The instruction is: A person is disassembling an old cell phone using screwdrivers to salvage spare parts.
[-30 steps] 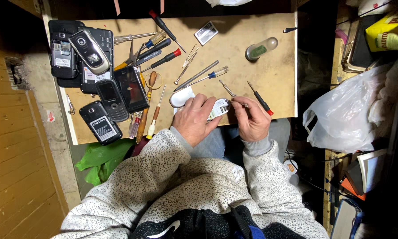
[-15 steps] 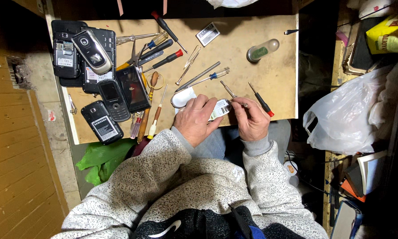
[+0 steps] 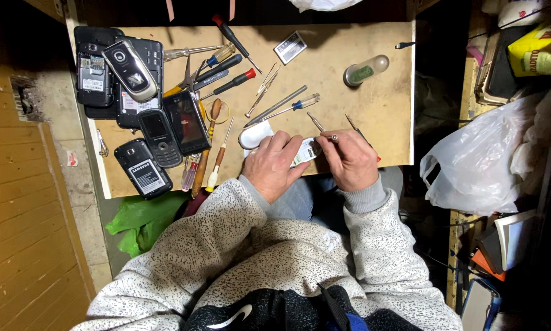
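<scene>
the wooden work board [image 3: 361, 116] spans the top of the view, lit from above. the person sits at its near edge in a speckled grey sweater [image 3: 269, 257]. a pile of mobile phones [image 3: 134, 92] covers the left part of the board, and a row of screwdrivers [image 3: 232, 67] and tweezers [image 3: 263, 89] lies beside the pile. a white plastic bag [image 3: 478, 165] hangs to the right of the board.

the small white phone part [image 3: 303, 152] sits at the near edge of the board, between both hands. it shows a pale face with a dark marking; a rounded white piece [image 3: 254, 133] lies just beside it to the left. most of the part is covered by the fingers, so its full outline and type cannot be made out.

the left hand [image 3: 274, 165] is curled about halfway closed, fingers wrapped over the part and pinning it. the right hand [image 3: 352, 160] is closed in a pinch grip on a thin metal tool [image 3: 319, 125], whose tip end points away up the board. whether the tool touches the part is hidden by the fingers. a red-tipped pick [image 3: 356, 127] lies just behind the right hand.
</scene>
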